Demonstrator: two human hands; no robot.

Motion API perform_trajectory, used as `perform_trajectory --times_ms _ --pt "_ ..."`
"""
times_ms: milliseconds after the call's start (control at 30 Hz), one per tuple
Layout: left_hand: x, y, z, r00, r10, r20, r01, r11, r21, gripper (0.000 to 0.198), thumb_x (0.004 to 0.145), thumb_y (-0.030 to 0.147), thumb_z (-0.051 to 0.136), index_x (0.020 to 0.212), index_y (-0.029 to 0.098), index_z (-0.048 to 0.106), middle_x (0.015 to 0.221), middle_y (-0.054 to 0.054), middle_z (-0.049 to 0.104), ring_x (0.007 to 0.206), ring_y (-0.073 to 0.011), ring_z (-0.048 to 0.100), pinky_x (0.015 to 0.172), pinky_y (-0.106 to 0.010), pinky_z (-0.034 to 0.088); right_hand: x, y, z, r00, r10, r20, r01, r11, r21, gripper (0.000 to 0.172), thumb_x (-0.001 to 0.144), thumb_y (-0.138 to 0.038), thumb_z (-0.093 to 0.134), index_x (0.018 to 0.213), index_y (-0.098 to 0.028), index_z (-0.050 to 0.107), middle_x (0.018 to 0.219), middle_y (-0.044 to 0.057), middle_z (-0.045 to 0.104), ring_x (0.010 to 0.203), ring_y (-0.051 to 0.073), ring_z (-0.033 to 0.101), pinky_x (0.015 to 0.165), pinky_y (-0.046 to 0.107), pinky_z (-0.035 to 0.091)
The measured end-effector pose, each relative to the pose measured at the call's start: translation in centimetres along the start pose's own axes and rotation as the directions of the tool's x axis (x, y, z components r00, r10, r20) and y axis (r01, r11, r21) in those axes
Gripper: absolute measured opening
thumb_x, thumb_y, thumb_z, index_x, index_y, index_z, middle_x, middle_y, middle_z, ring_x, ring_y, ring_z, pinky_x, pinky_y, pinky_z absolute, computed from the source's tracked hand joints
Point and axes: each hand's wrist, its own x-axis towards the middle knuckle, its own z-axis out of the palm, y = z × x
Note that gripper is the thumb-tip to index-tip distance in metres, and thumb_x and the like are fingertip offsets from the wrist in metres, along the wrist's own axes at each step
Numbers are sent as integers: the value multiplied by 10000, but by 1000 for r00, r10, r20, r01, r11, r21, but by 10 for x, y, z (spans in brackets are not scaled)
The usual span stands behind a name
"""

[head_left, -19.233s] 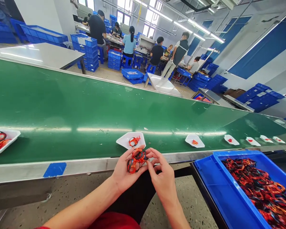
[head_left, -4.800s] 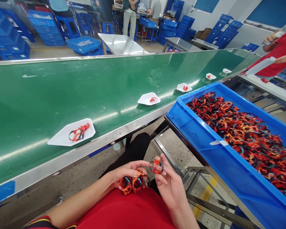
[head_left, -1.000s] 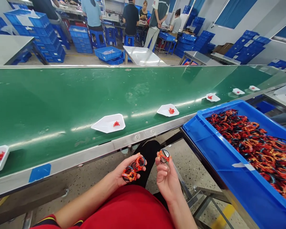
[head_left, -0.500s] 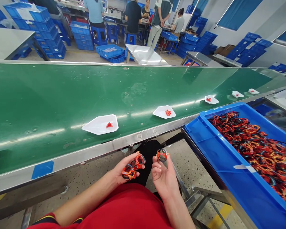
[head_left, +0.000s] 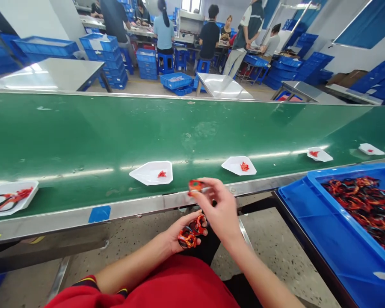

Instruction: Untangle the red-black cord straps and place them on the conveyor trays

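My left hand [head_left: 176, 235] is low in front of my red shirt, its fingers curled round several ring-shaped pieces [head_left: 187, 238] in red, orange and black. Above it and slightly to the right, my right hand [head_left: 221, 209] pinches one red-orange ring-shaped piece [head_left: 195, 185] between thumb and fingers, close to the belt's near edge. Their exact kind cannot be made out. Just beyond that piece, a white pointed tray [head_left: 144, 173] with small red bits [head_left: 162, 174] lies on the green belt [head_left: 93, 141]. Another white tray [head_left: 234, 161] with red bits lies to its right.
At the right, a blue bin [head_left: 303, 214] holds a heap of similar pieces [head_left: 365, 209]. A far-left white tray [head_left: 34, 194] carries black loops and red parts. The belt's metal rim [head_left: 125, 211] runs before me. Beyond the belt are tables, blue crates [head_left: 147, 64] and several people.
My right hand has risen and turned over toward the belt, carrying one piece away from my lap. My left hand still holds its pieces. The view has swung left, bringing the far-left tray into sight.
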Motion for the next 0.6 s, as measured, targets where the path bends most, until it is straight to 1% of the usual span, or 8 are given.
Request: perform_trajectory --times_ms 67,133,233,333,400,433,533,600 --pt "-3 -1 -4 999 28 -27 -28 999 -16 236 758 351 655 767 118 622 679 -36 629 599 -128 617 459 -183 435 25 -10 25 976 -176 130 200 958 -207 296 761 -384 654 1006 -222 618 883 4 650 684 122 528 665 263 418" --pt "-5 -1 -6 998 56 -27 -57 998 -31 225 751 346 658 767 124 625 688 -37 632 618 -135 621 462 -187 429 46 -12 50 933 -277 228 341 884 -320 291 779 -388 632 1022 -229 616 941 1 654 753 133 551 715 270 423" --pt "-8 1 -6 997 83 -4 -83 996 -40 231 746 355 664 744 128 621 692 -38 627 610 -128 604 454 -191 419 67 -5 79 884 -317 345 440 812 -384 296 814 -393 593 1059 -228 610 1014 15 657 873 162 573 775 285 430" --pt "-9 3 -4 995 101 21 -100 994 -32 230 770 361 646 768 132 627 686 -34 613 618 -118 591 456 -180 411 75 1 87 845 -328 423 490 791 -365 449 798 -409 613 1193 -202 556 1143 46 632 913 174 572 822 309 437" --pt "-8 3 -3 995 94 29 -93 995 -36 234 790 361 626 821 129 636 699 -35 613 632 -117 593 462 -176 421 74 -1 77 843 -332 423 485 809 -333 539 787 -420 625 1254 -176 515 1188 68 613 905 172 570 845 321 438" --pt "-8 4 -2 996 85 24 -84 996 -41 242 793 362 621 833 124 637 705 -35 613 632 -118 595 460 -178 429 70 -2 67 852 -326 410 467 826 -316 516 796 -411 615 1246 -173 524 1172 70 619 884 166 570 843 321 440" --pt "-5 6 -2 998 61 11 -61 997 -57 270 777 379 634 831 114 630 729 -31 616 606 -122 604 443 -190 450 51 -5 23 903 -264 339 363 890 -276 283 857 -322 541 1107 -206 607 1029 31 662 773 132 564 751 286 453" --pt "-3 7 0 997 70 15 -69 996 -63 276 771 388 643 848 124 624 738 -21 621 596 -123 608 432 -192 456 30 -1 -9 937 -193 291 275 923 -271 204 878 -282 510 1034 -220 627 960 14 666 723 117 554 683 259 448"
